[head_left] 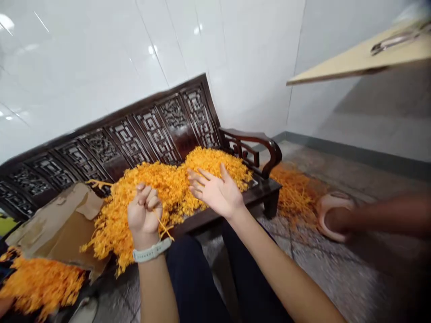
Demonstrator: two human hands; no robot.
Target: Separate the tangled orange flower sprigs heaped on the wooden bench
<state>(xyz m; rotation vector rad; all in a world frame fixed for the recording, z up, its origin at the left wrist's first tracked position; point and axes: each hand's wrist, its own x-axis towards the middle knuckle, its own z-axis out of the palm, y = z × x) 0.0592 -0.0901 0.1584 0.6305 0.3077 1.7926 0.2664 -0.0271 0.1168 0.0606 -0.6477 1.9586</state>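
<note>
Vividly orange sprays (177, 188) look frilly; left hand (145, 211) clenches stem (163, 227), right hand (217, 190) spreads empty.

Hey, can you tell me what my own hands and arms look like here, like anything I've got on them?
Your left hand is ungloved, with a pale mint-green band, like a watch strap, around its wrist; small dark marks run along it. Your right hand is ungloved too, its wrist unadorned. No sleeves show on either forearm.
</note>
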